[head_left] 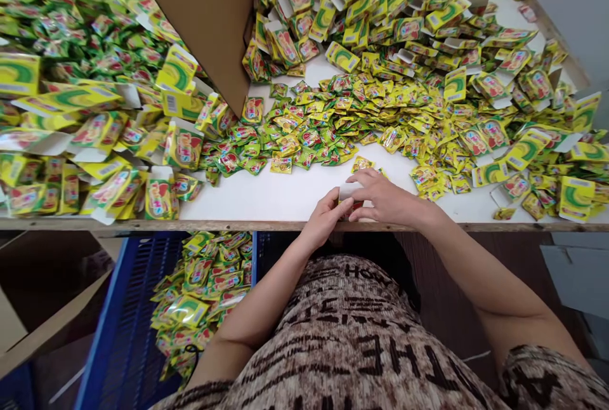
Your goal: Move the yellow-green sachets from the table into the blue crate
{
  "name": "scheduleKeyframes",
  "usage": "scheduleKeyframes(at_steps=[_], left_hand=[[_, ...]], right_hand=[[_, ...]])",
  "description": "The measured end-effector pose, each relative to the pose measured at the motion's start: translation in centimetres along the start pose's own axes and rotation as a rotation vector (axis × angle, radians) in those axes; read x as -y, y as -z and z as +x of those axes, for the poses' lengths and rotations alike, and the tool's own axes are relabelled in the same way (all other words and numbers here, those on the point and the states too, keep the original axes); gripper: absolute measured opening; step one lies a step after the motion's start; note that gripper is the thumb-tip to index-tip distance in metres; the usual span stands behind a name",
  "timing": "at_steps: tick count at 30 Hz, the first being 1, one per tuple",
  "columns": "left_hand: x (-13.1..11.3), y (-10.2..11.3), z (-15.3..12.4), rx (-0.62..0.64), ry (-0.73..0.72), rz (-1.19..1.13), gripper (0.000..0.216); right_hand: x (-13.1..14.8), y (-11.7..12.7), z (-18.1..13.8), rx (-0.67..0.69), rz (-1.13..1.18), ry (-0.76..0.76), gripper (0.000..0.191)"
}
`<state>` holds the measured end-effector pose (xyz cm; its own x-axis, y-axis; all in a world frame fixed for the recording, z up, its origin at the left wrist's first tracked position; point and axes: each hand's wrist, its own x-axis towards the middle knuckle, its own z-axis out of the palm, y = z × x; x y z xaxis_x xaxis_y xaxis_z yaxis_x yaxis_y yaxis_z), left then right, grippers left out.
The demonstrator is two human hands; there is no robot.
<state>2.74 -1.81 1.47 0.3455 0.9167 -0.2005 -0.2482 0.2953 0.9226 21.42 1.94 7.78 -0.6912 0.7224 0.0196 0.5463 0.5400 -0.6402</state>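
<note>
Both my hands meet at the near edge of the white table point(285, 197). My left hand point(326, 218) and my right hand point(385, 199) are closed together on a small carton point(349, 192), of which only a white flap shows between the fingers. Just beyond my right hand lies a loose yellow sachet point(362, 163). A wide spread of small yellow-green sachets point(323, 124) covers the table behind it. Open little yellow cartons point(447, 16) are heaped at the back and right.
A brown cardboard sheet point(209, 10) leans over the table at upper left. More cartons point(95, 137) pile up on the left. Under the table edge a blue crate point(118, 327) holds filled cartons point(204, 296). A grey box point(580, 277) sits at lower right.
</note>
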Motion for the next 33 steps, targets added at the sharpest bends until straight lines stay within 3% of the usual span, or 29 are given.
scheduleKeyframes(at_steps=[2,5,8,11,13,15,18,23,28,33], left_hand=[[0.1,-0.1,0.0,-0.028,-0.021,-0.075,0.039],[-0.1,-0.1,0.1,-0.018,0.016,-0.181,0.037],[-0.7,0.2,0.3,-0.017,0.067,-0.144,0.020],[-1.4,0.6,0.6,-0.065,0.106,-0.102,0.017],[-1.6,0.7,0.7,-0.067,0.100,-0.116,0.024],[-1.5,0.7,0.8,-0.086,0.041,-0.115,0.030],[-0.9,0.7,0.9,-0.165,-0.077,-0.034,0.029],[-0.4,0.4,1.1,-0.256,-0.164,0.097,0.023],[-0.5,0.5,1.9,-0.205,-0.197,0.210,0.029],[-0.4,1.0,2.7,-0.139,-0.291,0.272,0.025]], right_hand=[[-0.1,-0.7,-0.7,-0.206,0.212,-0.082,0.020],[-0.3,-2.5,-1.8,-0.482,0.651,-0.355,0.029],[-0.2,-4.3,-2.0,-0.437,1.057,-0.547,0.034],[0.0,-5.1,-1.4,-0.356,1.237,-0.666,0.028],[0.1,-5.0,-0.9,-0.462,1.210,-0.691,0.022],[0.3,-4.9,-0.8,-0.571,1.101,-0.614,0.023],[0.3,-4.9,-1.0,-0.588,0.944,-0.475,0.027],[-0.1,-5.5,-1.0,-0.626,0.902,-0.508,0.029],[-0.5,-6.3,-0.6,-0.736,0.855,-0.525,0.028],[-1.1,-5.6,-0.6,-0.677,0.914,-0.518,0.026]])
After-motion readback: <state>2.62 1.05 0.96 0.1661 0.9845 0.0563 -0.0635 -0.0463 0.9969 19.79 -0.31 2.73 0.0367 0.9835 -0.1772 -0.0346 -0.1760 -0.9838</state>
